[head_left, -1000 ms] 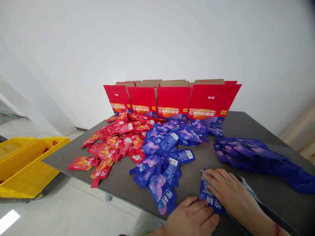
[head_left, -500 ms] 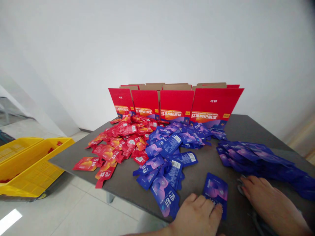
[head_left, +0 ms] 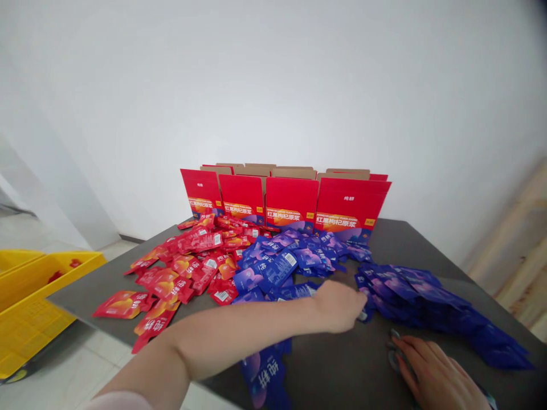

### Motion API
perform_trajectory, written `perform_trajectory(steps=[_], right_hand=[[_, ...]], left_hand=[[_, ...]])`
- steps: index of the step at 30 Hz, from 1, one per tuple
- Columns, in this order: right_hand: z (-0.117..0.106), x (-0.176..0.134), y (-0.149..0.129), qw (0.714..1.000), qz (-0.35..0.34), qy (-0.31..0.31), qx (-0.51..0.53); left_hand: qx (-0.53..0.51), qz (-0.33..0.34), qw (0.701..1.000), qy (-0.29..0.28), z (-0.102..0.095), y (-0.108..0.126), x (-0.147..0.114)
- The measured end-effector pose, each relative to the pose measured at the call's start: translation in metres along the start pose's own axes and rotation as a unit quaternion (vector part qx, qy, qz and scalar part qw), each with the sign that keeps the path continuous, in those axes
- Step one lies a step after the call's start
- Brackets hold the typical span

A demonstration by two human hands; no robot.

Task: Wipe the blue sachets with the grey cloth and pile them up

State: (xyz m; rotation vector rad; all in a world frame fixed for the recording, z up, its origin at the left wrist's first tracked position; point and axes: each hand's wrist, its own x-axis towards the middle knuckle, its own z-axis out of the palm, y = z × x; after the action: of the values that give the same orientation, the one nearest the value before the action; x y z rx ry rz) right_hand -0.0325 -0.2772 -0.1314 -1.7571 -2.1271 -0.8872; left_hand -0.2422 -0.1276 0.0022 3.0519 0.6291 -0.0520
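Note:
My left hand (head_left: 339, 307) reaches across the table with its fingers closed on a blue pouch (head_left: 365, 310). That pouch is at the near left end of an overlapping row of blue pouches (head_left: 427, 296), and the hand hides part of it. To the right, my right hand (head_left: 436, 373) rests low on the table with its fingers curled over a small grey, cloth-like thing (head_left: 394, 353). Loose blue pouches (head_left: 269, 270) lie in a heap left of my left hand, some under my forearm. One more blue pouch (head_left: 265, 378) lies at the near edge.
Red pouches (head_left: 179, 273) are heaped on the left of the dark table (head_left: 333, 370). Behind both heaps stand several open red cartons (head_left: 290, 193) against the white wall. Yellow crates (head_left: 47, 302) are on the floor at left.
My left hand has moved from the near edge up and across to the row of blue pouches. The pouch under it has left its spot. The view has shifted slightly.

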Motion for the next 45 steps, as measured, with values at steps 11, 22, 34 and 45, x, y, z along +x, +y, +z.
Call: perform_trajectory(steps=[11, 22, 34, 45], right_hand=[[-0.017, 0.011, -0.009, 0.998, 0.048, 0.02, 0.039], [-0.023, 0.008, -0.012, 0.995, 0.071, -0.049, 0.05], [-0.02, 0.007, -0.008, 0.992, 0.088, -0.051, 0.077], [-0.025, 0.006, -0.004, 0.986, 0.121, -0.053, 0.098]], left_hand=[[-0.088, 0.1, 0.987, 0.084, -0.044, 0.01, 0.112], [0.019, -0.007, 1.0, 0.012, -0.019, -0.038, 0.027], [0.096, -0.06, 0.993, 0.029, 0.02, -0.009, -0.05], [-0.132, 0.106, 0.985, -0.009, 0.026, 0.028, -0.014]])
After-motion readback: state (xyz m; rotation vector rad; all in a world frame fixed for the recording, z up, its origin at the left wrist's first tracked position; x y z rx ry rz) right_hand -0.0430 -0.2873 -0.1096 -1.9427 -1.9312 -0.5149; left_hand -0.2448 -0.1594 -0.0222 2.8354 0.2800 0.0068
